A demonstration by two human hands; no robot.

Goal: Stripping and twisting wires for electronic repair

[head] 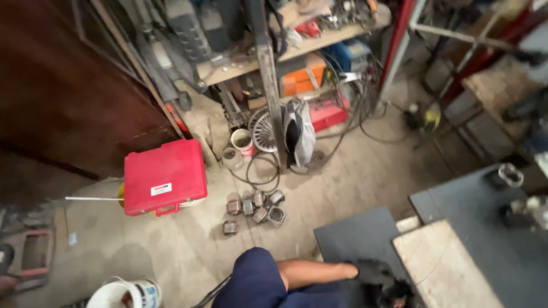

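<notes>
Dark slab (357,236) lying flat on the floor, just beside the pale board (442,265). Black-gloved hand (377,276) resting at its near edge, which hand unclear, grip impossible to tell. Metal cylinders (257,208) clustered nearby, beside red case (165,177).

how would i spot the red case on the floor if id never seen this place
Start at the cluttered wooden shelf and look down-left along the floor. The red case lies flat beside a cluster of metal parts. It is the only large, bright red, flat box with a handle.
</notes>
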